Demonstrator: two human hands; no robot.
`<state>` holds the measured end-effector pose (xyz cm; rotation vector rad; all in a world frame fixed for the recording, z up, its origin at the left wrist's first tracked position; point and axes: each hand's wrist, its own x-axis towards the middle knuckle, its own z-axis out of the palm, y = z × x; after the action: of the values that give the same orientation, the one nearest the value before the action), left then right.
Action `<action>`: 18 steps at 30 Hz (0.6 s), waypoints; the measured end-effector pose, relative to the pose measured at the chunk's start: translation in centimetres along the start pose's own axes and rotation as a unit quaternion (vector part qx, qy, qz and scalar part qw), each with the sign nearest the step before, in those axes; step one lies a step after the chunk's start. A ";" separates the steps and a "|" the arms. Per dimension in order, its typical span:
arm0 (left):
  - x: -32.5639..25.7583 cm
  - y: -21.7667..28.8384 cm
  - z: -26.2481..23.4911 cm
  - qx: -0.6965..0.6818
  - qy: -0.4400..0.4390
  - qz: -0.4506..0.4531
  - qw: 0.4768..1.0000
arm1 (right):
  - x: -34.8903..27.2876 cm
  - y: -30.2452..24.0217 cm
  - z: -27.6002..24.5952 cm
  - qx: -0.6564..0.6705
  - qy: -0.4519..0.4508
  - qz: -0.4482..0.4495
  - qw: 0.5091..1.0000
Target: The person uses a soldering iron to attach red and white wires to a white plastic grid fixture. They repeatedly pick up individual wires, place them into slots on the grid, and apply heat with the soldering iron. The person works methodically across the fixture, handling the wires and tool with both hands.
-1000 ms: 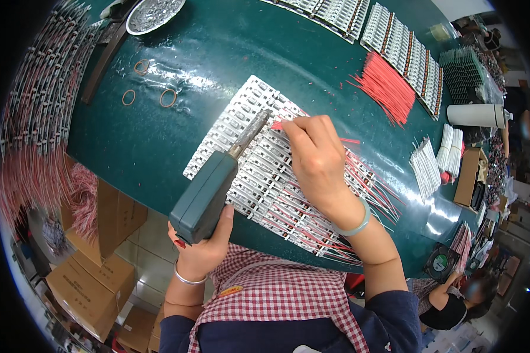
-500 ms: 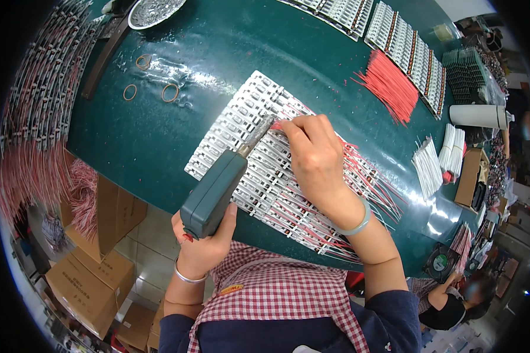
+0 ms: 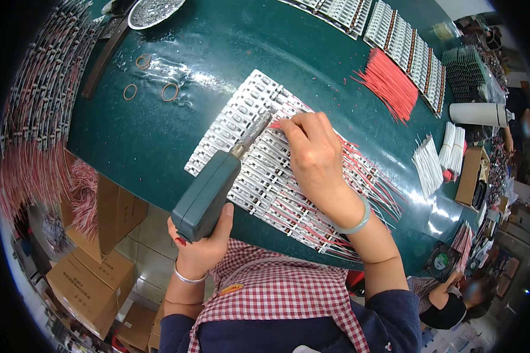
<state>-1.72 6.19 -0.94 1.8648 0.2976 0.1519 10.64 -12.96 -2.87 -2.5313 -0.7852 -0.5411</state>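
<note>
My left hand (image 3: pixel 201 244) is wrapped round the grip of a dark green soldering gun (image 3: pixel 206 191). Its long metal tip reaches over a panel of white parts (image 3: pixel 218 138), joined in rows on the green table. My right hand (image 3: pixel 315 156), wearing a pale bangle at the wrist, pinches a short red wire (image 3: pixel 277 124) between thumb and forefinger, close beside the tip. More red and white wires (image 3: pixel 365 170) run out from the panel's right half, partly under my right forearm. Whether the tip touches the panel cannot be made out.
Loose red wires (image 3: pixel 388 85) lie at the far right beside finished-looking panels (image 3: pixel 409 50). White wire bundles (image 3: pixel 428 167) and a white bottle (image 3: pixel 477 115) stand right. Rubber bands (image 3: pixel 169 92), a bowl of metal bits (image 3: pixel 153 13) and a dense wired stack (image 3: pixel 47 88) are left. Another person sits lower right.
The soldering gun and my left hand have shifted slightly down and left, and the tip has drawn back a little from the red wire. My right hand stays almost in place.
</note>
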 end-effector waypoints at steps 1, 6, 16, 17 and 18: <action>-0.1 -0.1 0.0 0.005 0.007 0.009 1.000 | 0.0 0.0 0.0 0.000 -0.001 0.002 1.000; -0.3 0.3 0.0 0.003 0.035 0.023 0.999 | 0.0 -0.1 0.0 0.009 0.005 0.003 1.000; -0.4 0.1 -0.4 -0.011 0.034 0.059 0.998 | -0.9 -0.9 0.0 0.032 0.011 0.000 0.999; -0.4 0.1 -0.4 -0.006 0.030 0.067 0.997 | -0.8 -0.9 0.0 0.030 0.010 -0.001 0.999; -0.5 0.0 -0.5 -0.007 0.025 0.057 0.998 | -0.8 -0.9 0.0 0.028 0.009 -0.003 1.000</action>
<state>-2.28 6.48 -0.77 1.8672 0.2241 0.2776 9.51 -12.63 -2.95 -2.4696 -0.7895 -0.5360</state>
